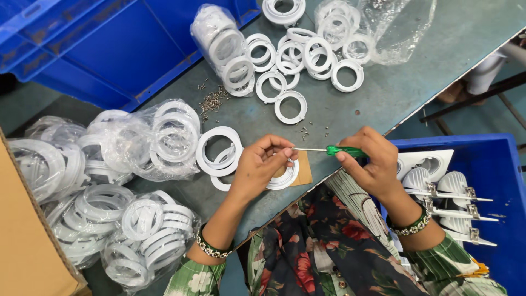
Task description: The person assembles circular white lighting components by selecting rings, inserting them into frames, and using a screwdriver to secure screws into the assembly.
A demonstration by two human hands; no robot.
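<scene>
Near front edge of surface point(383, 93): left hand point(260, 167) pinches white ring point(285, 176); right hand point(372, 159) grips green screwdriver point(329, 150); best keep tip straight, ring pressed flat.

A grey-green worktable point(383, 93) fills the middle under flat, even light. Blue plastic crates point(109, 49) stand at ten o'clock, another blue crate point(498, 164) at four, a cardboard box point(27, 246) at eight.

Bagged rings point(109, 181) lie on the table point(383, 93) to my left, loose rings point(298, 57) ahead, a crate point(496, 181) of fittings point(444, 192) at my right, a box point(24, 241) far left.
</scene>
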